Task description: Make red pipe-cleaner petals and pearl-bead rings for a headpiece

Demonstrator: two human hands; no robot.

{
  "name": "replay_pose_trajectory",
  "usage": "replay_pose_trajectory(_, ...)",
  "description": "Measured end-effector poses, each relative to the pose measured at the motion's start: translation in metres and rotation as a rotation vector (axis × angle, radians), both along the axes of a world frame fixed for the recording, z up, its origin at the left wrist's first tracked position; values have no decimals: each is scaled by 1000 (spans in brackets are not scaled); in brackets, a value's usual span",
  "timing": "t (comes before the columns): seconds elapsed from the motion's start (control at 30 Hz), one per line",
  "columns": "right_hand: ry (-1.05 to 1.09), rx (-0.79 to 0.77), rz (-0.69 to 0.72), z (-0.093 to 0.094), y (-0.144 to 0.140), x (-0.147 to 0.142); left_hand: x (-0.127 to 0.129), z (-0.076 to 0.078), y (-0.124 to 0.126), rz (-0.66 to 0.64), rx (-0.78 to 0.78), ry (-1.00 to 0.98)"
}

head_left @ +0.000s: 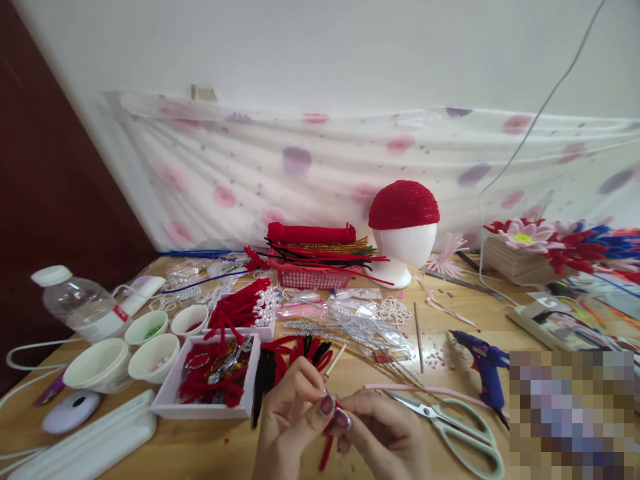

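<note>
My left hand and my right hand meet low in the middle of the view, over the wooden table. Both pinch one red pipe cleaner between thumbs and fingertips; its lower end hangs down below the fingers. Just behind the hands lies a bunch of red and black pipe cleaner pieces. Pale green scissors lie right of my right hand, and a pink pipe cleaner lies beside them.
A white tray of red pieces, several paper cups, a water bottle, a red basket of pipe cleaners, a foam head with a red cap, a blue glue gun and paper flowers crowd the table.
</note>
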State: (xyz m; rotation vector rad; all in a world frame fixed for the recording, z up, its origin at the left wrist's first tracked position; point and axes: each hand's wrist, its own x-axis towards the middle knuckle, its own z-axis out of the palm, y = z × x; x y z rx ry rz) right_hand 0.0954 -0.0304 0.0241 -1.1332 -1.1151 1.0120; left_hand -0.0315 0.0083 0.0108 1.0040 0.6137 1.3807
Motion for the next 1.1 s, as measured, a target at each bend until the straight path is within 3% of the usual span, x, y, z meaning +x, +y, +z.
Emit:
replay_pose_trajectory(0.1,13,-12,-35,-4,1,-2,12,-5,-2,-47,-135,-144)
replay_pose_trajectory(0.2,-95,15,-35,-3,2,8,11,-5,0,-104,-156,-44)
replay_pose_trajectory(0.33,-408,57,107,6,5,33,-14,10,9,-252,69,473)
replay_pose_trajectory(0.47,-675,41,408,13,11,48,-33,28,15,-481,195,1004)
replay_pose_trajectory(0.57,-758,-22,489,14,15,45,-34,31,16,-459,265,1158)
replay_pose_trajectory(0.63,-734,-69,455,13,17,39,-34,25,17,-399,323,1121)
replay_pose_trajectory(0.77,-503,-181,418,8,16,28,-37,3,19,-225,436,853)
replay_pose_trajectory(0.87,-319,-236,404,0,15,21,-39,-7,18,-122,428,683)
replay_pose_trajectory(1.1,-167,-237,363,-12,17,16,-37,1,13,-157,215,525)
